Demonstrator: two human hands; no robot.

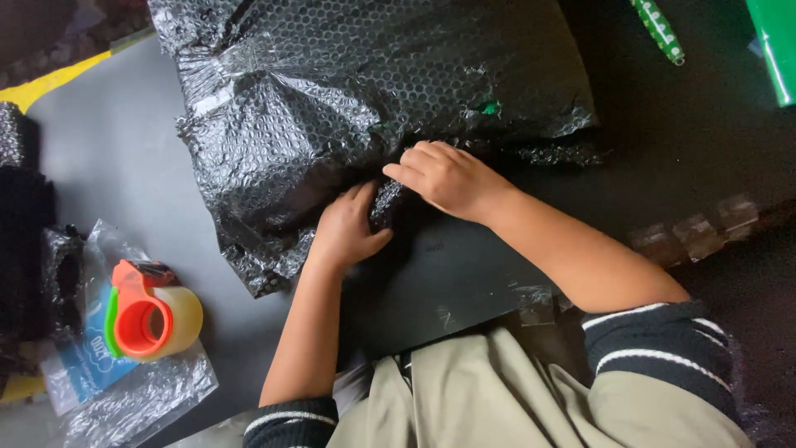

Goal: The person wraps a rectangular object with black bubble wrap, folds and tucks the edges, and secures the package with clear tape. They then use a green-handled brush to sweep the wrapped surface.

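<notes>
A person's left hand (344,232) and right hand (448,178) meet at the near edge of a large bundle wrapped in black bubble wrap (348,91); the left hand's fingers curl around a fold of the wrap, pinching it, while the right hand lies knuckles-up, fingers bent and pressing the same fold from the right; the two hands sit just beside each other, the gathered wrap between them. The bundle lies on a dark grey work surface (124,149), filling the far centre of the scene; strips of clear tape glint on its far-left corner. Near and to the left, well apart from the hands, a tape dispenser (153,315) with an orange core, a green edge and a roll of clear tape rests on a clear plastic bag (124,390). At the far right lie a green-and-white patterned stick (661,29) and the edge of a green object (775,46). Striped dark cuffs (663,340) cover both forearms near the camera.
</notes>
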